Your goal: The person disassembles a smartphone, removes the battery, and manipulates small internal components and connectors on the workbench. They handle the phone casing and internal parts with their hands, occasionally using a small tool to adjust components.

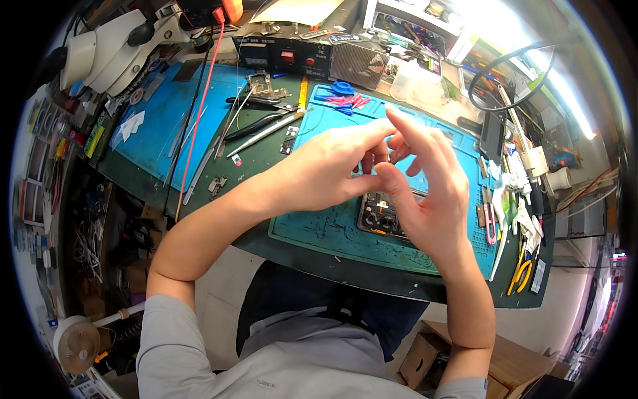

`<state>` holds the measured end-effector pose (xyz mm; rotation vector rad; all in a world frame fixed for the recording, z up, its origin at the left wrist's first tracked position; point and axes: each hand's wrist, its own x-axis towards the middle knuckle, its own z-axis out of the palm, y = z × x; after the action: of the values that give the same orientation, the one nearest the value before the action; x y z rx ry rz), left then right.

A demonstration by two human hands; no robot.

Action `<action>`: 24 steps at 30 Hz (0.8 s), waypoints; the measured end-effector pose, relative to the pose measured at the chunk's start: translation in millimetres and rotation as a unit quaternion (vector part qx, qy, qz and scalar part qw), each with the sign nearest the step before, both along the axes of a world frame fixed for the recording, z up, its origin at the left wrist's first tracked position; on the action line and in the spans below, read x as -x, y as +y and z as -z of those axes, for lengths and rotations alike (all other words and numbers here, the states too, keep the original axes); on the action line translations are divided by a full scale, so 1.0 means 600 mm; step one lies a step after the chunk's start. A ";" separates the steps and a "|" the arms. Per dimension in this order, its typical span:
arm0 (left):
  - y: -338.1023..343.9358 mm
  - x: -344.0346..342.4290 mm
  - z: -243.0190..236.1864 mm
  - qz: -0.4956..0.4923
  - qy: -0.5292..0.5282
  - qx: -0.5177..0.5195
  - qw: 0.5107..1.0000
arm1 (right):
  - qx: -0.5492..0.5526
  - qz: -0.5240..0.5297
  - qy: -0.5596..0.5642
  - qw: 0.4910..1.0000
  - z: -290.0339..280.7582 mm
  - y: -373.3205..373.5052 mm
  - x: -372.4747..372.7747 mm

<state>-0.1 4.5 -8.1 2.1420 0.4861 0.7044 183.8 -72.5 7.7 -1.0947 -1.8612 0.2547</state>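
Note:
My left hand (325,163) and my right hand (435,189) meet over the blue work mat (319,229), fingertips almost touching. The left fingers are curled in a pinch, and the right thumb and fingers close toward the same spot. Whatever small thing may be between them is hidden. Below the hands lies an opened phone (377,218), its inner parts and round camera modules exposed. My right hand covers part of it. Neither hand appears to touch the phone.
Small pink and blue pieces (349,102) lie at the mat's far edge. To the left are a silver pen-like tool (266,136) and black-handled pliers (256,125). A black power unit (286,58) stands behind. Yellow-handled pliers (520,276) rest at the right edge.

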 end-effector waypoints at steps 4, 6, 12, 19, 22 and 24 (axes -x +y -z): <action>0.001 0.001 -0.002 -0.006 0.044 -0.026 0.999 | -0.004 0.006 -0.014 1.000 0.002 0.001 -0.011; 0.005 0.004 0.003 -0.004 0.038 -0.041 0.998 | -0.004 -0.003 0.030 1.000 0.005 0.002 -0.012; 0.009 0.007 0.025 -0.017 0.043 -0.102 0.994 | -0.047 0.036 0.075 0.995 0.003 0.001 -0.021; 0.037 -0.020 0.022 -0.099 0.036 -0.189 0.976 | -0.077 0.079 0.157 0.981 0.002 -0.008 -0.032; 0.055 -0.057 0.017 -0.092 0.033 -0.234 0.967 | -0.061 0.042 0.181 0.981 0.005 -0.012 -0.032; 0.067 -0.077 0.032 -0.094 0.041 -0.250 0.963 | -0.018 -0.005 0.217 0.976 0.017 -0.016 -0.027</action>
<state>45.8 44.9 -27.1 2.6302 0.6108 0.9222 200.0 -82.1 -2.7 -0.9192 -1.4742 0.4273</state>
